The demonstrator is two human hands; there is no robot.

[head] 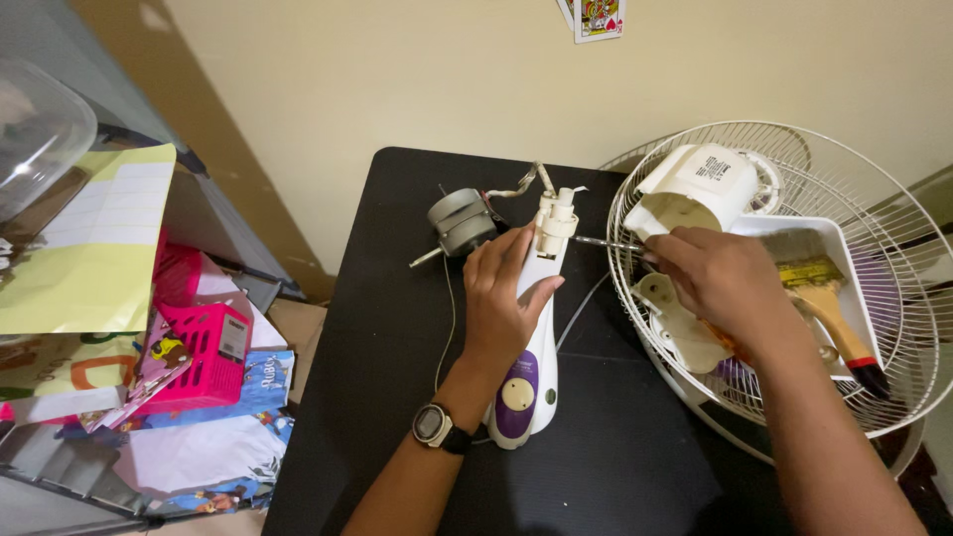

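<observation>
Count, head view:
- Hands: two, left hand and right hand.
- Fan stand, white with purple panel: one.
- Screwdriver: one.
- Fan motor, grey: one.
- Wire fan guard: at least one; a second rim edge shows behind it, not certain.
- White motor cover: one.
- Paintbrush: one.
- Wristwatch: one.
- Pink basket: one.
- Playing card on the wall: one fully seen, another partly behind it.
</observation>
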